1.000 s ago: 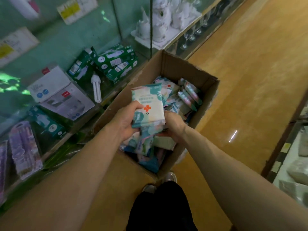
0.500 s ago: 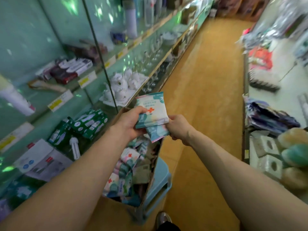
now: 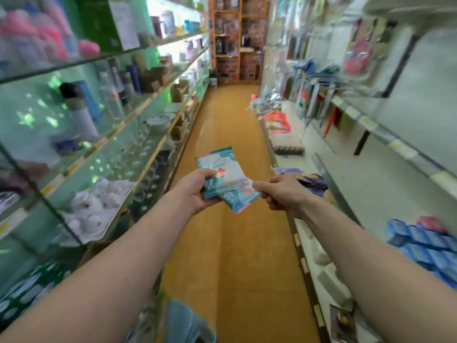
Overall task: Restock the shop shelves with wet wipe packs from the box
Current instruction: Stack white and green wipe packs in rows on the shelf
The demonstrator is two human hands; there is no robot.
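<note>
A small stack of teal and white wet wipe packs with a red cross mark hangs in mid-air over the aisle floor. My left hand grips the stack's left side, thumb on top. My right hand pinches the right end of the lowest pack, the one with a pink edge. The cardboard box is almost out of view; only a brown flap shows low on the left, behind my left forearm.
Glass shelves with bottles, glassware and white ceramics line the left. White metal shelves with hanging goods, cloths and blue packs line the right. A tan floor runs between them. A light blue stool shows at the bottom.
The view has swung up from the box to look down the aisle. Both hands have lifted the packs out of the box and carried them up and to the right.
</note>
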